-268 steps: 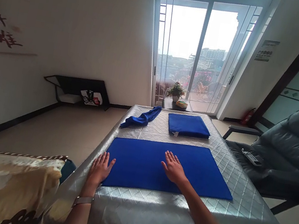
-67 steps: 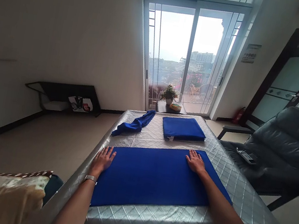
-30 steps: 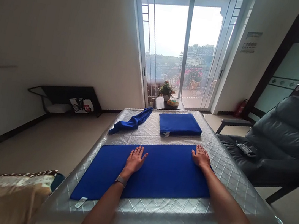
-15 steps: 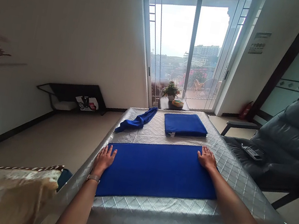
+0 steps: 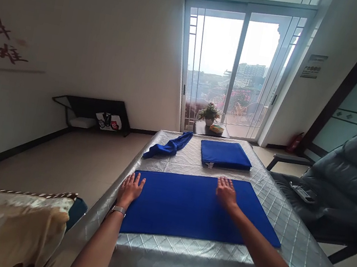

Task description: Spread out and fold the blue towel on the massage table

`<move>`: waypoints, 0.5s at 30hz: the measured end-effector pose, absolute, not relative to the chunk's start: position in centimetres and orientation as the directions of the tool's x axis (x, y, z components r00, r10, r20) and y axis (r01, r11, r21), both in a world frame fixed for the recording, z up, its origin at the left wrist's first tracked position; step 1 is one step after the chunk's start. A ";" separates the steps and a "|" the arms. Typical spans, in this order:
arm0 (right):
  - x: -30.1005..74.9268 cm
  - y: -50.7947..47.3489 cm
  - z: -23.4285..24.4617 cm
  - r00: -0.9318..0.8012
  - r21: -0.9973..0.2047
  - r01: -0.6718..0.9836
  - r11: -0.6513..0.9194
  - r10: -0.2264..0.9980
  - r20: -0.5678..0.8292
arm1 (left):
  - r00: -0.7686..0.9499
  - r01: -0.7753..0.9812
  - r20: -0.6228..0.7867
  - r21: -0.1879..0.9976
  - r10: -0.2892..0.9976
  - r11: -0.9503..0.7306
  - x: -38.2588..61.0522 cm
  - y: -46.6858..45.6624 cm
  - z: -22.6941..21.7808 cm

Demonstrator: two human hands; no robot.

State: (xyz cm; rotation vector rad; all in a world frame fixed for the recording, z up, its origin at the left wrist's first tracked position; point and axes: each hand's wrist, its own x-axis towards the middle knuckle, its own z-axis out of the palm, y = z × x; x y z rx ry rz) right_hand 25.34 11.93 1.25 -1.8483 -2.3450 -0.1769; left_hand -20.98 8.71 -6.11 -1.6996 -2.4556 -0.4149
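A long blue folded cloth (image 5: 179,207) lies flat across the silver quilted table cover (image 5: 176,163). My left hand (image 5: 131,188) rests open on its left edge, fingers spread. On the cloth's upper part, right of its middle, my right hand (image 5: 226,192) lies flat with the fingers stretched out close together. Neither hand grips anything. Beyond the cloth sits a neatly folded blue cloth (image 5: 225,154) with a small white tag. To its left is a crumpled, twisted blue cloth (image 5: 169,146).
A dark recliner (image 5: 349,182) with a remote-like device (image 5: 302,192) on its seat stands to the right. At lower left is a patterned cushion (image 5: 6,227). A potted plant (image 5: 210,114) stands on a small table before the glass sliding door (image 5: 238,70).
My right hand has moved left from the cloth's right edge toward its middle. My left hand stays at the left edge. The view has tilted slightly upward and shifted left.
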 end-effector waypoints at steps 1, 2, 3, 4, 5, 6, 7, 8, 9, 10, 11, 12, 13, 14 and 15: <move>23.1 11.1 1.2 -0.284 -0.050 0.954 0.296 0.943 0.173 | -0.356 0.933 0.258 0.151 0.898 0.326 -21.0 8.7 -6.1; 21.0 10.2 1.0 -0.339 -0.099 0.930 0.354 0.930 0.145 | -0.354 0.934 0.259 0.152 0.899 0.324 -21.1 8.7 -6.2; 19.1 9.4 0.7 -0.386 -0.145 0.905 0.400 0.916 0.112 | -0.354 0.934 0.259 0.152 0.899 0.324 -21.1 8.7 -6.2; 17.5 8.7 0.3 -0.412 -0.190 0.888 0.419 0.908 0.079 | -0.354 0.934 0.259 0.152 0.899 0.324 -21.1 8.7 -6.1; 16.2 8.1 0.0 -0.428 -0.228 0.875 0.428 0.902 0.048 | -0.352 0.935 0.260 0.148 0.899 0.323 -21.2 8.7 -6.1; 15.4 7.7 -0.3 -0.435 -0.257 0.867 0.426 0.900 0.024 | -0.351 0.935 0.260 0.143 0.900 0.324 -21.2 8.7 -6.1; 15.0 7.4 -0.6 -0.435 -0.277 0.864 0.420 0.900 0.009 | -0.350 0.936 0.258 0.138 0.901 0.324 -21.2 8.7 -6.2; 14.9 7.2 -0.8 -0.432 -0.288 0.864 0.414 0.902 0.001 | -0.348 0.936 0.255 0.136 0.902 0.324 -21.3 8.7 -6.2; 15.2 7.2 -1.0 -0.427 -0.291 0.866 0.408 0.904 -0.001 | -0.345 0.938 0.254 0.134 0.903 0.321 -21.3 8.7 -6.3; 15.7 7.2 -1.1 -0.419 -0.289 0.870 0.400 0.908 -0.003 | -0.341 0.939 0.256 0.134 0.905 0.316 -21.4 8.7 -6.3; 16.5 7.3 -1.1 -0.406 -0.282 0.877 0.388 0.914 -0.008 | -0.338 0.940 0.260 0.136 0.905 0.312 -21.5 8.8 -6.4; 17.6 7.5 -1.1 -0.390 -0.273 0.888 0.371 0.921 -0.017 | -0.333 0.942 0.268 0.141 0.904 0.305 -21.6 8.8 -6.5; 18.8 7.6 -1.1 -0.367 -0.261 0.900 0.348 0.930 -0.028 | -0.328 0.943 0.279 0.150 0.903 0.297 -21.7 8.8 -6.6; 20.1 7.8 -1.1 -0.339 -0.245 0.915 0.319 0.940 -0.040 | -0.327 0.943 0.289 0.161 0.900 0.291 -21.8 8.9 -6.7; 21.6 8.0 -1.2 -0.303 -0.226 0.932 0.284 0.952 -0.052 | -0.328 0.942 0.300 0.174 0.896 0.286 -21.9 8.9 -6.8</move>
